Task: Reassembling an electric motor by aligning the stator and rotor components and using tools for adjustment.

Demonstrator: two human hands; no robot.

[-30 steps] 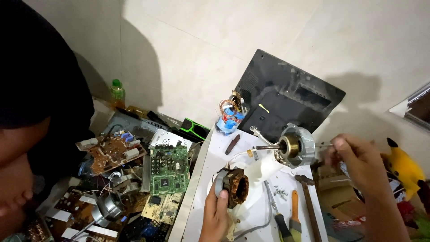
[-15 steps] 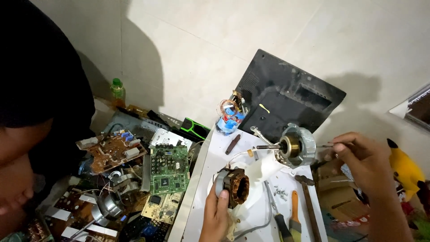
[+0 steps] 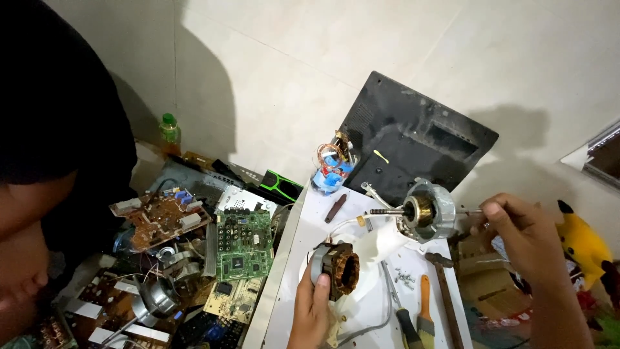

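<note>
Left grip holds stator near table edge.

Green-capped plastic bottle with yellowish label stands against wall, far left, behind circuit boards; clear bottle with blue label, copper wire coiled on top, at white table's back edge; dark flat screen back panel leans on wall just right of it.
</note>
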